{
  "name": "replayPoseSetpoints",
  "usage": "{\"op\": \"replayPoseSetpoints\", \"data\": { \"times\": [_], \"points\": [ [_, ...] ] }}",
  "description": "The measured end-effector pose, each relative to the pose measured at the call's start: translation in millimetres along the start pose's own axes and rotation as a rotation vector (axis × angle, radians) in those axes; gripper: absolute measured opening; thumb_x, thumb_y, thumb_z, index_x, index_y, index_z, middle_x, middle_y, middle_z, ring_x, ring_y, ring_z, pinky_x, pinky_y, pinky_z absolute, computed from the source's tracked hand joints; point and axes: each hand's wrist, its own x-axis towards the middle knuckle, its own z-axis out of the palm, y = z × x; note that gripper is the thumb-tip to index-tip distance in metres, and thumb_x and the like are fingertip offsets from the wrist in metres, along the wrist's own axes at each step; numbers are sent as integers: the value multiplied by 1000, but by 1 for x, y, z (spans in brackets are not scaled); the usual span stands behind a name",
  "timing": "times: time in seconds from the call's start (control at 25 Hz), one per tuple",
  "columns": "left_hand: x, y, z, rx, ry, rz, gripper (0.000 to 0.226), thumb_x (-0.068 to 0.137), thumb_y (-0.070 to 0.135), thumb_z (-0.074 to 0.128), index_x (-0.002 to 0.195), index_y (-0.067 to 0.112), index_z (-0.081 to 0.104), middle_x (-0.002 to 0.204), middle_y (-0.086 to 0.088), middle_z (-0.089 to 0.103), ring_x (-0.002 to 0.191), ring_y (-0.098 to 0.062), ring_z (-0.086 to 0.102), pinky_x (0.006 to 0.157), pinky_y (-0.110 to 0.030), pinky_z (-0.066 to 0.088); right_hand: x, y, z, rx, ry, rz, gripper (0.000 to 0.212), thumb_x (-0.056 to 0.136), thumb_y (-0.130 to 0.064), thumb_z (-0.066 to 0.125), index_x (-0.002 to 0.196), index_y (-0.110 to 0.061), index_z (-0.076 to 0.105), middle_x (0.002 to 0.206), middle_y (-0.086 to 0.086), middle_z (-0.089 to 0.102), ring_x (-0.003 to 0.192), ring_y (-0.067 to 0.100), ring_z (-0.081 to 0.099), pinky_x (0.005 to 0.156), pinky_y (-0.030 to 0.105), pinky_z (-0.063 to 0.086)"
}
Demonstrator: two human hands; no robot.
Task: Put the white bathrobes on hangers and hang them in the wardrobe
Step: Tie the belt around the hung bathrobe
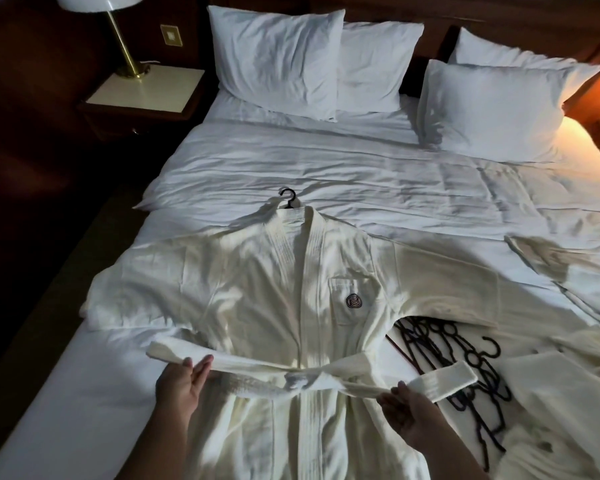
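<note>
A white bathrobe (257, 299) is laid front-up on the bed (361, 188), a black hanger (288, 199) fitted in its collar with the hook towards 12 o'clock. Its belt (312, 375) is knotted at the waist. The 9 o'clock end is gripped by the left hand (182, 382), and the 3 o'clock end is pinched by the right hand (407, 410). Spare hangers (440, 344) are piled at the robe's 3 o'clock.

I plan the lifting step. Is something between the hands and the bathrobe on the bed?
Nothing visible: the left hand and the right hand hold the belt of the bathrobe. The wardrobe is out of view.
</note>
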Motion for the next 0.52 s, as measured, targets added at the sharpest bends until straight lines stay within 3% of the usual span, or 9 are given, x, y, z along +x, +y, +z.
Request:
{"op": "replayPoseSetpoints", "data": {
  "times": [0.2, 0.32, 0.36, 0.44, 0.52],
  "points": [
    [5, -7, 0, 96, -42, 75, 21, 108, 3, 40, 127, 8, 49, 112, -19, 62, 83, -18, 73, 72, -30, 63, 4, 5, -5, 128, -60, -47, 19, 106, -13, 49, 93, -2, 56, 72, 23, 73, 59, 31, 74, 50, 37, 61],
    [12, -22, -7, 484, -176, 371, 46, 100, 9, 59, 142, 20, 44, 135, -13, 55, 129, -30, 56, 106, -37, 44, 8, 7, -22, 141, -71, -79, 18, 105, -13, 45, 113, -7, 60, 108, 22, 72, 90, 34, 73, 69, 40, 62],
    [15, -33, -11, 700, -209, 529, 66, 93, 13, 67, 151, 21, 36, 151, -13, 46, 144, -31, 43, 114, -38, 34, 6, 10, -32, 58, -82, -103, 19, 104, -15, 49, 120, -14, 59, 117, 19, 70, 99, 35, 70, 76, 41, 61],
    [1, -63, -20, 1093, -240, 803, 100, 82, 6, 74, 162, 20, 16, 168, -6, 22, 156, -18, 20, 122, -32, 23, 0, 19, -52, -274, -83, -150, 41, 95, -10, 64, 130, -28, 51, 113, 12, 71, 100, 33, 67, 79, 41, 57],
    [-30, -98, -25, 1367, -321, 970, 103, 79, 8, 74, 163, 22, 16, 170, -7, 16, 157, -19, 14, 120, -32, 27, -8, 31, -64, -558, -73, -148, 60, 75, -7, 79, 126, -28, 57, 107, 9, 71, 97, 26, 66, 76, 39, 53]
  ]
}}
